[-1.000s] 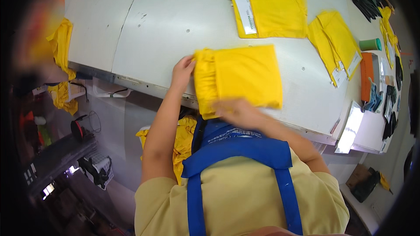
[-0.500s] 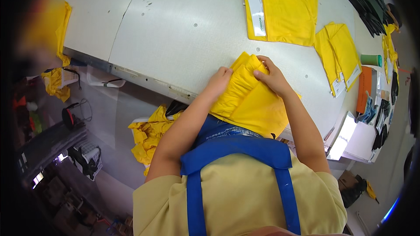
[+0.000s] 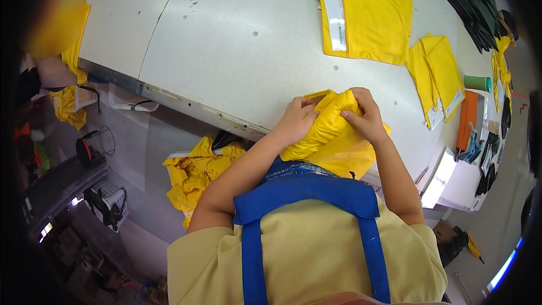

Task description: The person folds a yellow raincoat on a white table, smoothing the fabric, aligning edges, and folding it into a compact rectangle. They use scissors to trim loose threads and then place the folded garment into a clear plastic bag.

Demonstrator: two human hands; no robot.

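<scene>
Close to my body, at the near edge of the table (image 3: 237,62), a yellow fabric garment (image 3: 327,133) is bunched between my two hands. My left hand (image 3: 297,120) grips its left side, thumb on top and fingers curled at the upper edge. My right hand (image 3: 364,114) pinches the upper right corner, fingers behind and thumb in front. The gathered upper part bulges in folds, and a smoother flap hangs down at the right in front of my blue apron (image 3: 305,189).
Folded yellow garments (image 3: 375,17) with a white label strip lie at the far right, another folded yellow pair (image 3: 436,76) beside them. Dark green folded cloth (image 3: 467,5), a green roll (image 3: 477,83) and an orange box (image 3: 470,118) are further right. Crumpled yellow fabric (image 3: 197,175) fills a basket below left.
Both hands have come down and right, nearer my body. The garment's upper part has been gathered and rolled into a thicker bundle, and my left hand has curled further over its edge.
</scene>
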